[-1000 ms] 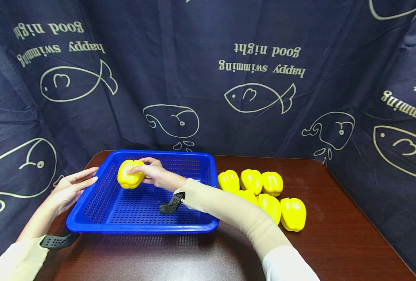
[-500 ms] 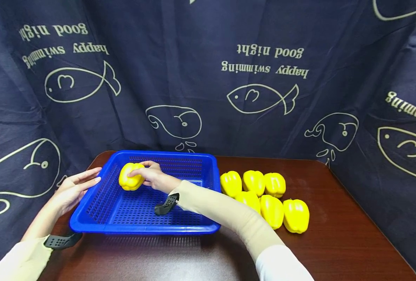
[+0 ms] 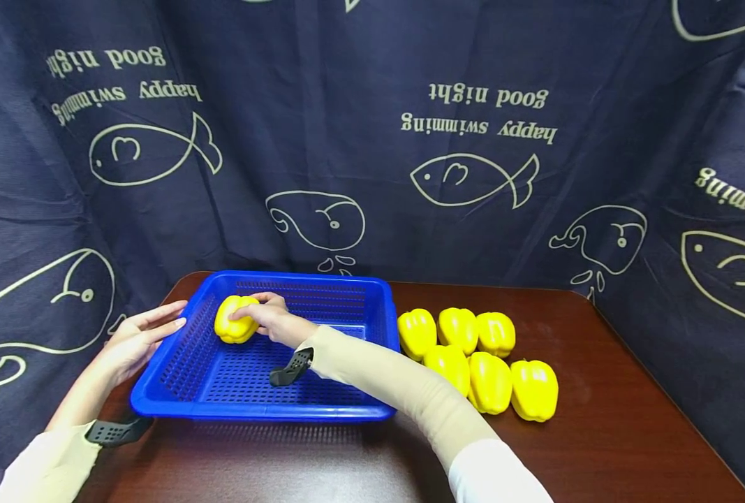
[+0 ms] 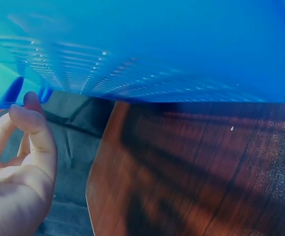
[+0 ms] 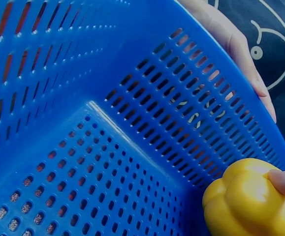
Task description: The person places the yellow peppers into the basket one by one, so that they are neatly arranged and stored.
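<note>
My right hand grips a yellow bell pepper inside the blue plastic basket, near its left wall. In the right wrist view, the thumb presses on the glossy side of the pepper, low beside the slotted wall. Outside the basket, my left hand has its fingertips at the left rim, fingers mostly straight. The left wrist view shows the left hand's thumb and fingertips right at the rim's edge. The right palm is partly hidden in the head view.
Several more yellow bell peppers lie in two rough rows on the brown table, right of the basket. My right forearm crosses over the basket's right rim. A dark blue curtain with fish drawings hangs behind and at both sides.
The right hand has lowered the pepper slightly into the basket. The left hand stays at the rim. The whole head view has shifted a little, moving everything slightly right.
</note>
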Available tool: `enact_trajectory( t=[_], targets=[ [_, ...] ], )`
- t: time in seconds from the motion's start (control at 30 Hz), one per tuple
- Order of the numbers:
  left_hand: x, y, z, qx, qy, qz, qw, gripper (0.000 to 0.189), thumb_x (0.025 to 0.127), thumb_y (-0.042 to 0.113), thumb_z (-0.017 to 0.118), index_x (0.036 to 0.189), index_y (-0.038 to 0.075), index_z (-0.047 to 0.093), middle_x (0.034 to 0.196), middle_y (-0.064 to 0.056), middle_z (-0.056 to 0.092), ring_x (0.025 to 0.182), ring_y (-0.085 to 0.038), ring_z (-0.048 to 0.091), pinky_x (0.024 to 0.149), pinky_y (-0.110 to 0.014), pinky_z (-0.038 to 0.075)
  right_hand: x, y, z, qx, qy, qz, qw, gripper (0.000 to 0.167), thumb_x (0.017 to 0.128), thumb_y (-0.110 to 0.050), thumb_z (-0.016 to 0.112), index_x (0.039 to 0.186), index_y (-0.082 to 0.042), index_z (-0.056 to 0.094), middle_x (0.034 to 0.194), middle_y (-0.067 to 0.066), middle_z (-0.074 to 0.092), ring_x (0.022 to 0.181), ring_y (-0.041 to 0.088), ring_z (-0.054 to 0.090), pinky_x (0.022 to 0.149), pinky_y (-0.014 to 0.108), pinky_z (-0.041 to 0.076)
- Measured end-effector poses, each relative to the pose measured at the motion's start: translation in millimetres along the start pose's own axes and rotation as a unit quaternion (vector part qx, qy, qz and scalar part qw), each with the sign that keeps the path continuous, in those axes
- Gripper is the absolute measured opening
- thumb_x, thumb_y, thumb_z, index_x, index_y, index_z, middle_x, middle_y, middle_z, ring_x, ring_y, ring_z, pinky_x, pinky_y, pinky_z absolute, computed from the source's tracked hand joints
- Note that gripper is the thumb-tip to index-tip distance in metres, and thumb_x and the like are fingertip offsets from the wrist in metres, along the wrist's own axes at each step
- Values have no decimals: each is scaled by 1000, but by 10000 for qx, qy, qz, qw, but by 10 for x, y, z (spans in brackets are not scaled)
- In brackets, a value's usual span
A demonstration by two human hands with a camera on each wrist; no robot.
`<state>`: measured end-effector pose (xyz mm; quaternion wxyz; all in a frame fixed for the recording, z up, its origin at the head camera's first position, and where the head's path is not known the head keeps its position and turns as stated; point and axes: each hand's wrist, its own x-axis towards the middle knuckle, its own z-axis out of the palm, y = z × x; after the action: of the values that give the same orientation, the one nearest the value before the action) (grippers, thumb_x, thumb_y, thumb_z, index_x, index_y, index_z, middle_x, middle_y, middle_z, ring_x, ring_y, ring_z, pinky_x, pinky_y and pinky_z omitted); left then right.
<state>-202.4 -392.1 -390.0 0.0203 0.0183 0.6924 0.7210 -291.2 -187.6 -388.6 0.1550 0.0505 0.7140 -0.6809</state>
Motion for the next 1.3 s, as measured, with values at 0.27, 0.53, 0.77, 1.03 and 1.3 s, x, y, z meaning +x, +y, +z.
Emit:
enact_trajectory(
  t=[0.27, 0.53, 0.77, 1.03, 1.3],
  targets=[
    [-12, 11, 17, -23, 47, -18, 10000, 30, 95, 10, 59, 114, 33, 66, 101, 25, 65, 88, 0, 68, 73, -19, 57, -11, 35, -11, -261, -20, -189, 9995, 35, 62, -3, 84, 90, -15, 65, 82, -4, 59, 71, 12, 56, 75, 41, 56],
    [-21, 26, 23, 96, 105, -114, 9998, 30, 95, 11, 60, 117, 32, 64, 100, 26, 65, 87, 1, 68, 73, -19, 57, -27, 91, 1, -218, 103, -227, 9995, 36, 63, -2, 83, 91, -13, 63, 83, -2, 59, 70, 13, 57, 72, 39, 57],
    [-22, 23, 26, 121, 97, -58, 9999, 31, 95, 11, 60, 117, 32, 64, 100, 26, 65, 88, 2, 67, 73, -19, 57, -14, 106, 13, -168, 368, -346, 9986, 41, 61, 1, 84, 89, -12, 58, 84, 2, 56, 74, 17, 59, 73, 41, 58],
    [-10, 13, 15, 220, 169, -143, 9995, 31, 94, 14, 61, 118, 34, 63, 99, 27, 64, 86, 2, 67, 73, -19, 57, 5, 110, 7, -131, 382, -124, 9991, 41, 62, -1, 85, 89, -10, 56, 86, 3, 54, 78, 18, 61, 78, 43, 59],
    [-16, 14, 21, 99, 133, -81, 9998, 30, 94, 12, 61, 115, 34, 65, 99, 26, 64, 87, 2, 67, 73, -19, 57, -8, 82, -10, -5, 300, 20, 9995, 39, 63, 0, 85, 92, -9, 59, 87, 3, 57, 79, 19, 62, 82, 45, 58]
  ],
)
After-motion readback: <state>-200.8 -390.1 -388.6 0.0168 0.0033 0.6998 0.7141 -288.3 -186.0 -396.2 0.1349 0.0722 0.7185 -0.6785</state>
